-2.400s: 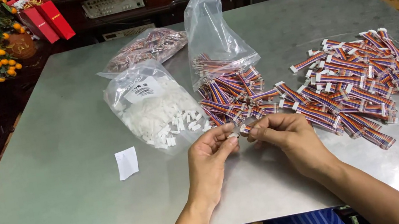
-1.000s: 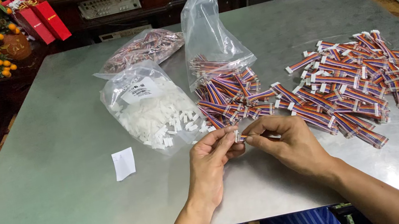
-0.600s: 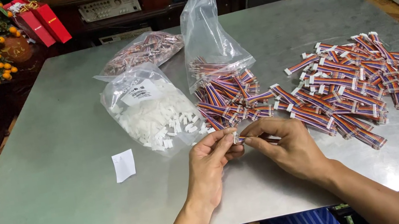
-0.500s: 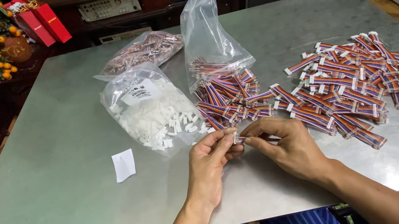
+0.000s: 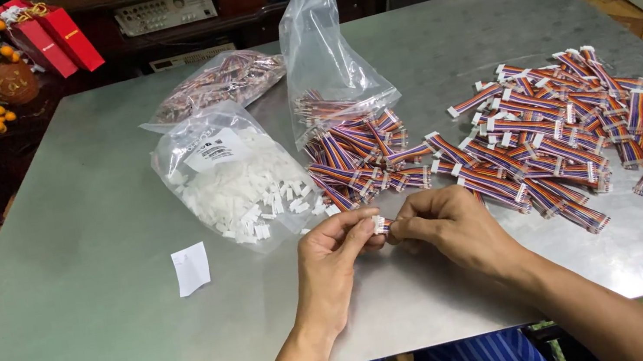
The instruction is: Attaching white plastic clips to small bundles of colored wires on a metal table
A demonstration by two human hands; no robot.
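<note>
- Left hand (image 5: 332, 251): lying low over the near part of the metal table (image 5: 105, 351), thumb and fingers pinching together on a small white connector (image 5: 379, 224).
- Right hand (image 5: 444, 225): meeting the left at the same point, fingertips closing on the other side of the white connector; whether a wire is running from it under the palm cannot be told.
- White connector: sitting between the two hands' fingertips, just above the table, near the front edge of the open bags.
- Clear bag of white plastic housings (image 5: 239, 186): lying open just beyond the left hand, several pieces spilling out at its mouth.
- Upright clear bag (image 5: 328, 65): standing behind the hands, striped ribbon cables (image 5: 357, 156) spreading out from its base.
- Loose pile of striped cables (image 5: 568, 128): spreading to the right of the right hand, well apart from the bags.
- Third bag of cables (image 5: 220, 79): lying further back.
- White paper slip (image 5: 191, 268): lying flat, left of the left hand.
</note>
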